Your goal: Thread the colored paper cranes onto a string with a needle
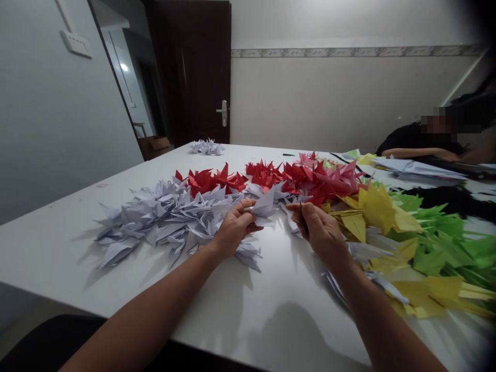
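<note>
My left hand [234,228] pinches a pale lilac origami crane [264,206] between thumb and fingers, above a large heap of lilac paper cranes [170,222]. My right hand [320,231] is a short way to the right, its fingers closed on a thin dark pin-like object [304,219]. The object's tip is hidden by the fingers. Red paper cranes [267,175] lie just beyond both hands, and yellow paper cranes [377,212] lie by my right wrist. Green paper cranes [442,248] spread further right.
All this lies on a white table [77,248]. A small lilac crane pile [207,148] sits at the far edge. A stack of paper sheets [418,170] lies at the right, where a seated person's forearm [414,153] rests. A dark wooden door [194,67] stands behind.
</note>
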A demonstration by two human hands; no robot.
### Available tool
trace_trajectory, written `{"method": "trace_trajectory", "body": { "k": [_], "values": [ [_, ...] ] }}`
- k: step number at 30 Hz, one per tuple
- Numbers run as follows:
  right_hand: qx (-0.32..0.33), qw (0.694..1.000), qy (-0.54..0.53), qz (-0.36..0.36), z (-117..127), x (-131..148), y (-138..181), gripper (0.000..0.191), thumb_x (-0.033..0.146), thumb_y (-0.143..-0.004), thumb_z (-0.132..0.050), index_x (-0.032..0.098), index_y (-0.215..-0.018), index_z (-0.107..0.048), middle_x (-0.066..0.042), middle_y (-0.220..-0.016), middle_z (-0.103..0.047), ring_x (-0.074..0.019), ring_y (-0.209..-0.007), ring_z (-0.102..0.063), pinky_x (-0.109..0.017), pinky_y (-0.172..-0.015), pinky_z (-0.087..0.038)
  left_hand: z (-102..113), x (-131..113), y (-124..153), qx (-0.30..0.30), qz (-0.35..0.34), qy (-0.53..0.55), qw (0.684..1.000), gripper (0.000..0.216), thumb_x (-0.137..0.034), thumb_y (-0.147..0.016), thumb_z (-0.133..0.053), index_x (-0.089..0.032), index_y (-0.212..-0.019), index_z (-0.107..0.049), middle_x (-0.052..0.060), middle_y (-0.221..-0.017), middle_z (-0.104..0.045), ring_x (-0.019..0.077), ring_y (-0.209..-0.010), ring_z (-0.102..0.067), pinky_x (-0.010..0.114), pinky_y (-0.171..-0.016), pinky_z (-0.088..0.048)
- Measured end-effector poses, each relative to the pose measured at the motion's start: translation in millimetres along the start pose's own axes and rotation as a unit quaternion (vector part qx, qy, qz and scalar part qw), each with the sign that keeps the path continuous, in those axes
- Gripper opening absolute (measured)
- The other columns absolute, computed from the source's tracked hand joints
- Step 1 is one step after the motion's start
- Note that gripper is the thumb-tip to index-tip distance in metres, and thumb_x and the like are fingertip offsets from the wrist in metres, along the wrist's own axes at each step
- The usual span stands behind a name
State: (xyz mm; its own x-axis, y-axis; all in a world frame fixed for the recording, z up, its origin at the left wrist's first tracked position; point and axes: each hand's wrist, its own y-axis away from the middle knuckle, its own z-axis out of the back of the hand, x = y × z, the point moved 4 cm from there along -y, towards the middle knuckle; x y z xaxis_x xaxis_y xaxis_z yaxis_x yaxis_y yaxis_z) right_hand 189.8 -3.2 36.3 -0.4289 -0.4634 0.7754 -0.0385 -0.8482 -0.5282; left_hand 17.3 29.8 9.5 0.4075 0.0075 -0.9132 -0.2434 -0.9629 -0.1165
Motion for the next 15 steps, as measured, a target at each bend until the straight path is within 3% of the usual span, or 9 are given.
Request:
{"method": "trace_trajectory", "body": {
  "k": [4,8,15],
  "values": [
    [0.016,1.0,-0.01,0.014,-2,5,2,0.032,0.042,-0.085,-0.05,0.016,-0.101,-0.06,-0.003,-0.079,-0.061,-0.0136,-0.065,-0.054,-0.024,-0.055,-0.041,0,-1,-1,-0.003,0.009,0.015,1.0,0.033,-0.021,-0.065,-0.063,-0.018,-0.096,-0.055,0.003,-0.086,-0.061,0.0141,-0.073,-0.062,0.024,-0.065,-0.05],
    [0.067,0.996,-0.03,0.042,-13,12,6,0.023,0.035,-0.082,-0.055,0.017,-0.094,-0.062,-0.003,-0.077,-0.062,-0.0131,-0.065,-0.053,-0.024,-0.058,-0.041,0,-2,1,-0.018,0.014,0.039,0.999,0.035,-0.02,-0.065,-0.064,-0.017,-0.097,-0.053,0.002,-0.082,-0.063,0.0137,-0.072,-0.061,0.026,-0.067,-0.05],
    [0.138,0.988,-0.069,-0.028,-28,6,8,0.028,0.033,-0.077,-0.055,0.017,-0.097,-0.065,-0.003,-0.071,-0.062,-0.0128,-0.06,-0.05,-0.026,-0.055,-0.04,-2,-1,0,0.015,-0.01,0.037,0.999,0.042,-0.013,-0.061,-0.065,-0.017,-0.101,-0.054,0.001,-0.081,-0.066,0.0106,-0.065,-0.059,0.02,-0.06,-0.045]
  ]
}}
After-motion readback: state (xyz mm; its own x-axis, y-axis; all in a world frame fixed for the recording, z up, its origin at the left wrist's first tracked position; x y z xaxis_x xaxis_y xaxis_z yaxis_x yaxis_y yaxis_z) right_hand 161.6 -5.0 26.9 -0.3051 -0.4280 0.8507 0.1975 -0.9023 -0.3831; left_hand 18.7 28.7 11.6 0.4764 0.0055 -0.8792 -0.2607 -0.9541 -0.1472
